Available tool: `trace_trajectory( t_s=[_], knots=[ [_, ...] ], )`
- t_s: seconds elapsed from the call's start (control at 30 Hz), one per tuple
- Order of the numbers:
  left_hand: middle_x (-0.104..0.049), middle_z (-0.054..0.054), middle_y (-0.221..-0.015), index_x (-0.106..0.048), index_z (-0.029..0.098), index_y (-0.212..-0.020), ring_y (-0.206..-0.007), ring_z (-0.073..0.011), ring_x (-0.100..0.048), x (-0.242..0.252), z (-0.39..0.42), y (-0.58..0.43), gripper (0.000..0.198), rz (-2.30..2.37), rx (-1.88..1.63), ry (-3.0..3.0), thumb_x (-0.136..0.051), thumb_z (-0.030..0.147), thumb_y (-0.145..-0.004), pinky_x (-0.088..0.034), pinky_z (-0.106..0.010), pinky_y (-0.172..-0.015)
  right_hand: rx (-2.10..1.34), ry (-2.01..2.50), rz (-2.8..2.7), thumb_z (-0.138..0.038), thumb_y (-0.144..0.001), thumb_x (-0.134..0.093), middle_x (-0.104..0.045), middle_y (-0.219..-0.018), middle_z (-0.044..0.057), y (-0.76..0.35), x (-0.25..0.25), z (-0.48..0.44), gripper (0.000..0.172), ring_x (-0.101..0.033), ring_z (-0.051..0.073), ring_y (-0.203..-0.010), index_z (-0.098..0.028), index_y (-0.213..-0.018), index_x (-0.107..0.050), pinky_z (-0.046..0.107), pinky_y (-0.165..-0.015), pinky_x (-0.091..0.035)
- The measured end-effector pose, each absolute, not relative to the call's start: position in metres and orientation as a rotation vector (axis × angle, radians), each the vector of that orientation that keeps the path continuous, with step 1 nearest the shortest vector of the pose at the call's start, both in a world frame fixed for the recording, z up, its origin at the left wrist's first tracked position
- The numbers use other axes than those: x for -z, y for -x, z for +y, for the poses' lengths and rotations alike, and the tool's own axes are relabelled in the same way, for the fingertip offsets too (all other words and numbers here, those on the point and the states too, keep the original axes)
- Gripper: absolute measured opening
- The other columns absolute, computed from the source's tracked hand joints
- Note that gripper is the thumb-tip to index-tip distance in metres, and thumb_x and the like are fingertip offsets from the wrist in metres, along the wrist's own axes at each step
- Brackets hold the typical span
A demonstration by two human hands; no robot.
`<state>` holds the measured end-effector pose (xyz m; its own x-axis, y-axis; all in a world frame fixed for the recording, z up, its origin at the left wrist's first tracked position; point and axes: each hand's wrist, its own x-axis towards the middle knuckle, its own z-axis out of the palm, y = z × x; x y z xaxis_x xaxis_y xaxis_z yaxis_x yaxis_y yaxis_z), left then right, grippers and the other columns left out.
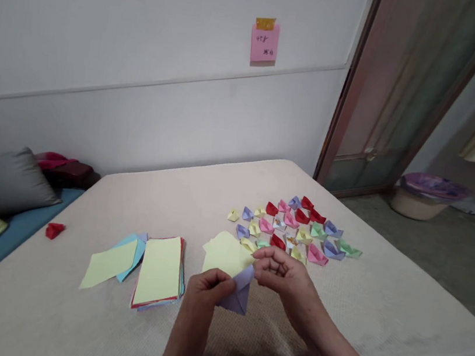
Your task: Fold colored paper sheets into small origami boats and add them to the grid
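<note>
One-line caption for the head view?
Left hand and right hand pinch a purple folded paper above a beige cover; paper stack left, folded pieces beyond.

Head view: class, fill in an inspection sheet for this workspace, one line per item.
Surface: cream cover, textured, spread flat.
Job's things: purple paper, partly folded, held over a yellow sheet; paper stack to its left; folded pieces clustered beyond.
Clutter: loose sheets beside the stack; red folded piece alone near the left edge.
Grippers: left hand and right hand both have a grip on the purple paper.
Cables: nothing seen.
Surroundings: grey pillow at left, pink note on the wall, basin on the floor at right.
</note>
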<state>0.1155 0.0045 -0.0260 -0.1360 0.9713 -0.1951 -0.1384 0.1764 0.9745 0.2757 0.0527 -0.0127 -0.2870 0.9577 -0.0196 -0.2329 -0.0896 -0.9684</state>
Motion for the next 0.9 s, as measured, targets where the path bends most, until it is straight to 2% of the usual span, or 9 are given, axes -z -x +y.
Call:
trace_trajectory(
  t_s=[0.43,0.73,0.9],
  knots=[
    [-0.044,0.003,-0.052,-0.060,0.015,-0.058,-0.055,-0.0109,-0.035,0.023,0.005,-0.114,0.020,1.402,-1.188,-1.134,-0.065,0.029,-0.071,-0.024,-0.024,-0.052,-1.521,0.961,-1.306,-0.016,-0.065,-0.063,-0.054,-0.060,-0.006,-0.274,0.011,0.049,0.017,-0.046,0.009,-0.054,-0.018,-0.081,-0.058,0.023,-0.054,-0.031],
    [-0.045,0.003,-0.053,-0.061,0.015,-0.059,-0.055,-0.0115,-0.035,0.019,0.004,-0.117,0.019,1.347,-1.178,-1.160,-0.065,0.030,-0.070,-0.026,-0.025,-0.053,-1.523,0.998,-1.372,-0.016,-0.058,-0.065,-0.048,-0.054,-0.007,-0.270,0.023,0.058,0.015,-0.041,0.009,-0.049,-0.018,-0.072,-0.061,0.022,-0.049,-0.027],
    [-0.043,0.004,-0.052,-0.062,0.015,-0.058,-0.054,-0.0112,-0.034,0.020,0.004,-0.115,0.020,1.346,-1.189,-1.157,-0.066,0.031,-0.069,-0.025,-0.024,-0.053,-1.584,0.986,-1.316,-0.020,-0.067,-0.060,-0.048,-0.053,-0.005,-0.271,0.020,0.055,0.004,-0.042,0.010,-0.049,-0.017,-0.068,-0.063,0.023,-0.050,-0.030]
  ],
)
